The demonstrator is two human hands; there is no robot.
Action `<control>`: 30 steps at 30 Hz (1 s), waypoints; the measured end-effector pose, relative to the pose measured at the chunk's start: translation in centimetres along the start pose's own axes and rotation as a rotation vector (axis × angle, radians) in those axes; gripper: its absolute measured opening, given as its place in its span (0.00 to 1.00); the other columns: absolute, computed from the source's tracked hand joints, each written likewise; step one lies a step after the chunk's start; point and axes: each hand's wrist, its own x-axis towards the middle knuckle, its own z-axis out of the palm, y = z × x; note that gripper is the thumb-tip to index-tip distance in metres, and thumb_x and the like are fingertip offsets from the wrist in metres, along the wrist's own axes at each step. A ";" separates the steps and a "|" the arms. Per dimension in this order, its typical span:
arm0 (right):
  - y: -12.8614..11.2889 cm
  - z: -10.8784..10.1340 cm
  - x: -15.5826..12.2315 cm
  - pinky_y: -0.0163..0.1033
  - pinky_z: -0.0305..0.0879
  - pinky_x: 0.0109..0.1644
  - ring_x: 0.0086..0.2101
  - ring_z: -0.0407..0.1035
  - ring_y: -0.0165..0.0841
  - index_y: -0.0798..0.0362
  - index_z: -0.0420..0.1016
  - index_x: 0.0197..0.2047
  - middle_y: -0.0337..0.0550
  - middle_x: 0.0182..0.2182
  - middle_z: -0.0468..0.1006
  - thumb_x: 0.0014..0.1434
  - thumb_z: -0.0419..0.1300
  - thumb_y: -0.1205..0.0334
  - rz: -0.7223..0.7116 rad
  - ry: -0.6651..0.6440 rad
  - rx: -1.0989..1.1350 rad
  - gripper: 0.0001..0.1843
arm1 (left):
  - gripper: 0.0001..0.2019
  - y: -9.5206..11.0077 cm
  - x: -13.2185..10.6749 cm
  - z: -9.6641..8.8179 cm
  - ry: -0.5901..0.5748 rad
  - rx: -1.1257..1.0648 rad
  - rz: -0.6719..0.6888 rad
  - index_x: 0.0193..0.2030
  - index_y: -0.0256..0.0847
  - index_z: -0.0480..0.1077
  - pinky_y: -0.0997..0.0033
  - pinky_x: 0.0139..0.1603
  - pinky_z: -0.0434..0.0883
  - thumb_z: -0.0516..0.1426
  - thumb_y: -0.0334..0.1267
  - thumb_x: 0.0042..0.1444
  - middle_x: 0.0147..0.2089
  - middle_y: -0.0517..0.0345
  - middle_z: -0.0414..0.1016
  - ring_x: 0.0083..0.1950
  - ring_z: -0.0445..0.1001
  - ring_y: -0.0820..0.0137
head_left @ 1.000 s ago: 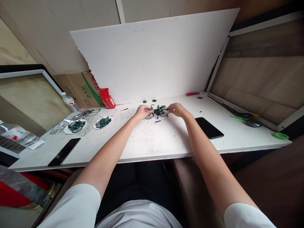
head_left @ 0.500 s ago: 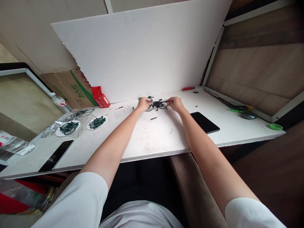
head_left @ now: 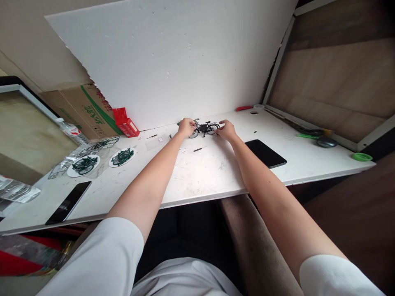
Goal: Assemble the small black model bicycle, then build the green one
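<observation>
A small black model bicycle [head_left: 203, 128] stands upright on the white table, its handlebar end to the left. My left hand [head_left: 186, 127] is closed, pinching the front of the bicycle near the handlebar and front wheel. Around the rear wheel, my right hand [head_left: 227, 130] has its thumb and forefinger apart, the thumb close to the tyre; whether it touches cannot be made out. A thin dark screwdriver-like tool [head_left: 200, 149] lies on the table just in front of the bicycle.
Two white discs carrying dark green model bicycle parts [head_left: 121, 157] lie left, near a phone [head_left: 68, 202] and water bottles [head_left: 72, 131]. A black tablet [head_left: 266, 153] is right of my forearm. A red box [head_left: 126, 123] and white foam board [head_left: 173, 61] stand behind.
My right thumb and forefinger have spread apart at the rear of the bicycle. My left hand keeps its pinch at the front. The whole view has shifted slightly.
</observation>
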 end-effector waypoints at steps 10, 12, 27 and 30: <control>0.9 0.5 0.9 0.47 0.77 0.48 0.38 0.78 0.42 0.56 0.74 0.59 0.50 0.39 0.82 0.58 0.71 0.65 0.073 0.014 0.112 0.26 | 0.07 0.1 0.7 0.5 -0.033 0.034 0.007 0.32 0.39 0.78 0.59 0.58 0.73 0.67 0.25 0.47 0.39 0.52 0.82 0.47 0.80 0.59; 0.8 0.0 1.0 0.47 0.76 0.51 0.40 0.78 0.44 0.56 0.73 0.60 0.52 0.42 0.82 0.58 0.72 0.63 0.077 0.006 0.068 0.28 | 0.07 0.0 0.8 0.6 -0.036 0.035 0.011 0.34 0.39 0.79 0.59 0.58 0.73 0.66 0.26 0.48 0.40 0.52 0.82 0.47 0.80 0.59; 1.9 -4.5 2.5 0.63 0.63 0.70 0.62 0.66 0.55 0.58 0.60 0.66 0.64 0.56 0.72 0.61 0.64 0.59 -0.063 0.267 -0.024 0.33 | 0.07 1.2 1.9 2.7 -0.067 0.041 0.002 0.36 0.41 0.79 0.55 0.59 0.73 0.65 0.28 0.49 0.40 0.52 0.81 0.50 0.80 0.55; 2.7 -4.5 2.7 0.63 0.62 0.70 0.62 0.65 0.55 0.59 0.60 0.66 0.65 0.56 0.71 0.61 0.62 0.62 -0.045 0.280 -0.044 0.32 | 0.09 1.1 1.9 2.6 -0.091 0.042 -0.003 0.38 0.40 0.79 0.55 0.59 0.72 0.64 0.27 0.48 0.41 0.50 0.82 0.50 0.80 0.55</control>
